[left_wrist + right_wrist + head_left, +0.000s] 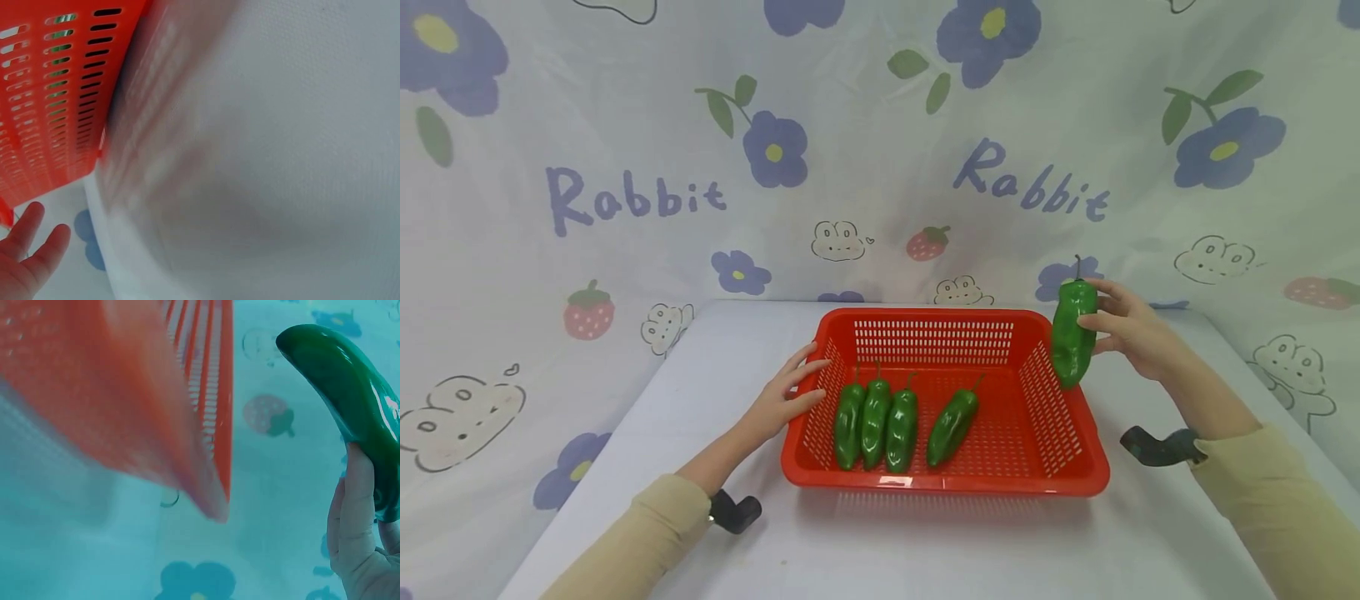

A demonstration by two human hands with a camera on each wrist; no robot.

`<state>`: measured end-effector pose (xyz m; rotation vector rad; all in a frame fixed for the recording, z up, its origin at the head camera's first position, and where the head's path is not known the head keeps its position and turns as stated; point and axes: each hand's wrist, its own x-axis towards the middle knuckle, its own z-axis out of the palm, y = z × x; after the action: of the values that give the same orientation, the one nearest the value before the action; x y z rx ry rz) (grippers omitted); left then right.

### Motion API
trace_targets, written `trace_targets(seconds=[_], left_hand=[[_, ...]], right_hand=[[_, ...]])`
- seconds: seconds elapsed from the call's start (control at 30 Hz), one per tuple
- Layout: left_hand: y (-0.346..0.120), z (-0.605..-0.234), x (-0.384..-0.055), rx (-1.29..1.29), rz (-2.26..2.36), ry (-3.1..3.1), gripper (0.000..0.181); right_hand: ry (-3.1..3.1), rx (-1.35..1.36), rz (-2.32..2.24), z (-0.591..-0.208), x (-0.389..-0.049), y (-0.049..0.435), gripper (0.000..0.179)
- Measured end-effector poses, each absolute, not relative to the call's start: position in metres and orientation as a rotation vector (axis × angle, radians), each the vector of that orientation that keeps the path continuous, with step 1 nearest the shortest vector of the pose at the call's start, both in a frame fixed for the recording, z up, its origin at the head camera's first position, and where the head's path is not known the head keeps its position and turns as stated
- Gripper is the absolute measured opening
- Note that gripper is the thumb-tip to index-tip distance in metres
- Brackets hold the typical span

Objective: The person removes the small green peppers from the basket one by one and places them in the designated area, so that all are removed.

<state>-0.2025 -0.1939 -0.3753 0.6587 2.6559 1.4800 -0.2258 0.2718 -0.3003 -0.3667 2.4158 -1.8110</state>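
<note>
In the head view my right hand [1129,327] holds a green pepper [1072,333] upright, stem up, over the right rim of a red plastic basket [947,483]. The right wrist view shows the fingers [357,512] wrapped about the lower part of that pepper [350,381]. My left hand [781,398] lies at the basket's left rim with its fingers spread and fairly straight. Inside the basket, three peppers [876,423] lie side by side at the left, and another pepper [953,427] lies tilted near the middle.
The basket stands on a white table [722,350]. Behind it hangs a white cloth [865,108] printed with flowers, rabbits and strawberries. A black wrist device [736,512] is on the left wrist, and another device [1157,447] on the right.
</note>
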Motion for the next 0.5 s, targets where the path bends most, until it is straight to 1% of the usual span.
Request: trace_targets(seconds=[0.17, 0.5], left_hand=[[-0.200, -0.391, -0.212, 0.651, 1.486, 2.649, 0.045], [-0.201, -0.392, -0.212, 0.658, 1.503, 2.639, 0.044]], right_hand=[[2.563, -0.338, -1.677, -0.307, -0.229, 0.285, 0.065], [2.746, -0.258, -1.451, -0.323, -0.234, 0.302, 0.069]])
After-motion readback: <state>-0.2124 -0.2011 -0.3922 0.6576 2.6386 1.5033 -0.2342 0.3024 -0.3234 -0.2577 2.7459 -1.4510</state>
